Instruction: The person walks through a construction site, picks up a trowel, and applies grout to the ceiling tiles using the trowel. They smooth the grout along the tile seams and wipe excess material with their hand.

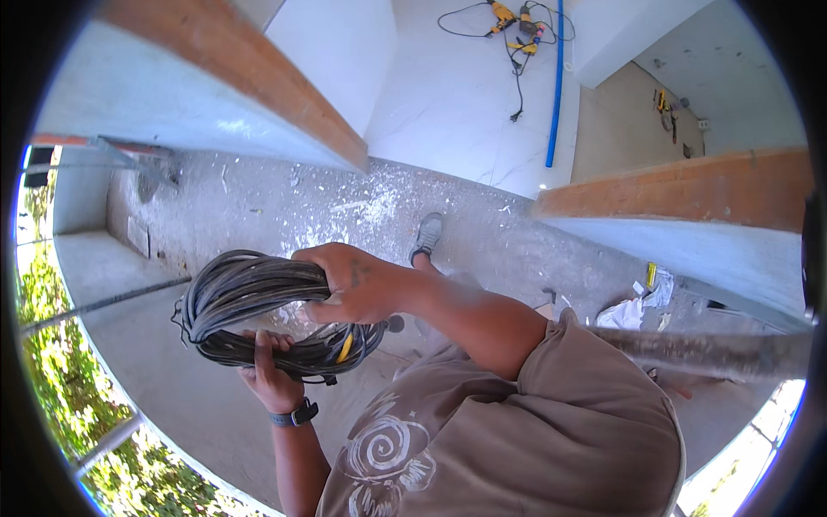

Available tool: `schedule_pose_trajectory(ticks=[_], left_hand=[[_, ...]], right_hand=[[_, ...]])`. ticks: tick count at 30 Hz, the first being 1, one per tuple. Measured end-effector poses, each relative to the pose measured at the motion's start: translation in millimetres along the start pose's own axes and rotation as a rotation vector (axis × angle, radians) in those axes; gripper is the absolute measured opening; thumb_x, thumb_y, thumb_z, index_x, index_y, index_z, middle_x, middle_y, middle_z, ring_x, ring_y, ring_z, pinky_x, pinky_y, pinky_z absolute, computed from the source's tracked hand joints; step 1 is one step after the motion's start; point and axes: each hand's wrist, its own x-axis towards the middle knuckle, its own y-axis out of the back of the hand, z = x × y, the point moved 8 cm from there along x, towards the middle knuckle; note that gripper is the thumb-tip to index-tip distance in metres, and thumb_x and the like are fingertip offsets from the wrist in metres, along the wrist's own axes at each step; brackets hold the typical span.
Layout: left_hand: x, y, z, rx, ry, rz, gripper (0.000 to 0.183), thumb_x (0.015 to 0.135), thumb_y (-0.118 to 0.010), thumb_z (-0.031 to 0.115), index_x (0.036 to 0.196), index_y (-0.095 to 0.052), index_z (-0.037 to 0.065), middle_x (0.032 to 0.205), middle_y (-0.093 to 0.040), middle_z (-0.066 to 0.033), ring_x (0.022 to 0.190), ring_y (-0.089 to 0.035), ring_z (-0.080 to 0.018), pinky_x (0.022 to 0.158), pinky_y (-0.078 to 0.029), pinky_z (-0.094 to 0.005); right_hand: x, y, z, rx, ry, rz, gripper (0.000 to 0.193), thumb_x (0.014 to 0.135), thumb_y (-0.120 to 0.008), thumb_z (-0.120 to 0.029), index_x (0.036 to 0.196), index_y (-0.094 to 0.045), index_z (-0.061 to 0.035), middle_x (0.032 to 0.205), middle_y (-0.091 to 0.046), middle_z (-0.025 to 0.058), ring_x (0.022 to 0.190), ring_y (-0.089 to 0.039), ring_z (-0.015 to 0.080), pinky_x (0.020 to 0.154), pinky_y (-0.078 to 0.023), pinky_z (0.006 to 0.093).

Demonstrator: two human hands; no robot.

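The floor (482, 233) is gray and dusty, with lots of white bits on it. Closest is the person's brown shirt (568, 431), which has a white swirl drawn on the front. The left hand (274, 379) comes up from below, with a dark watch (295, 414) on its wrist. Its fingers are curled around the bottom part of a coil of black cable (245, 289). The right hand (345, 280) reaches across and is closed around the top part of the same coil, near its right end. Some of its fingers are hidden. The coil is up in front of the person, over the floor, with a hole in the middle. A small yellow piece (345, 348) shows on its lower right side.

Past the hands, a gray shoe (429, 233) stands on the floor. Off to the right lies a crumpled white cloth (622, 314), with a small yellow can (651, 274) near it. Farther off, two walls have brown wood edges. Between them is a shiny white floor (457, 112). Yellow power tools (502, 15) with black cords lie on it, beside a long blue pipe (556, 95).
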Motion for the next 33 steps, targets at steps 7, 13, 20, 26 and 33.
schedule_pose_trajectory(ticks=[7, 13, 20, 26, 33], left_hand=[[128.2, -127.5, -44.9, 0.581, -0.04, -0.295, 0.016, 0.096, -0.061, 0.007, 0.11, -0.059, 0.0, 0.093, -0.064, -0.0077, 0.087, -0.062, -0.019, 0.086, -0.052, -0.0378], [204.9, -271.4, -72.0, 0.397, 0.112, -0.496, 0.041, 0.086, -0.071, 0.009, 0.125, -0.064, -0.003, 0.116, -0.07, -0.0117, 0.109, -0.065, -0.0212, 0.1, -0.048, -0.0355], [295.7, -493.6, -92.6, 0.596, -0.016, -1.021, 0.033, 0.078, -0.079, 0.0, 0.107, -0.064, -0.001, 0.099, -0.074, -0.0085, 0.091, -0.069, -0.0156, 0.083, -0.055, -0.0306], [310.5, -676.4, -129.3, 0.743, -0.102, -1.543, 0.036, 0.072, -0.085, 0.007, 0.103, -0.067, 0.0, 0.09, -0.072, -0.0122, 0.083, -0.071, -0.0215, 0.076, -0.056, -0.0349], [312.4, -819.8, -113.4, 0.98, -0.174, -1.878, 0.049, 0.071, -0.09, 0.019, 0.11, -0.068, 0.0, 0.098, -0.074, -0.0163, 0.088, -0.073, -0.0289, 0.081, -0.057, -0.0386]], right_hand=[[28.8, 152.6, 64.7, 0.022, -0.201, 0.216, 0.043, 0.08, -0.077, -0.022, 0.107, -0.062, 0.0063, 0.093, -0.069, 0.0228, 0.087, -0.068, 0.0358, 0.083, -0.052, 0.0421], [-0.7, 288.8, 52.4, -0.121, -0.306, 0.425, 0.037, 0.08, -0.079, -0.017, 0.108, -0.063, -0.0008, 0.091, -0.071, 0.0175, 0.085, -0.072, 0.0316, 0.078, -0.053, 0.0387], [-32.0, 441.7, 43.4, -0.258, -0.393, 0.696, 0.033, 0.075, -0.08, -0.013, 0.102, -0.064, -0.0035, 0.086, -0.07, 0.0188, 0.086, -0.071, 0.0371, 0.075, -0.054, 0.0424], [-69.9, 566.4, 63.1, -0.374, -0.526, 0.98, 0.026, 0.077, -0.075, -0.009, 0.101, -0.067, -0.0031, 0.094, -0.07, 0.0178, 0.091, -0.069, 0.0354, 0.079, -0.053, 0.0413], [-94.1, 651.6, 45.9, -0.145, -0.496, 1.296, 0.023, 0.084, -0.072, -0.001, 0.105, -0.065, -0.0069, 0.098, -0.068, 0.0094, 0.091, -0.066, 0.0267, 0.087, -0.053, 0.0361]])
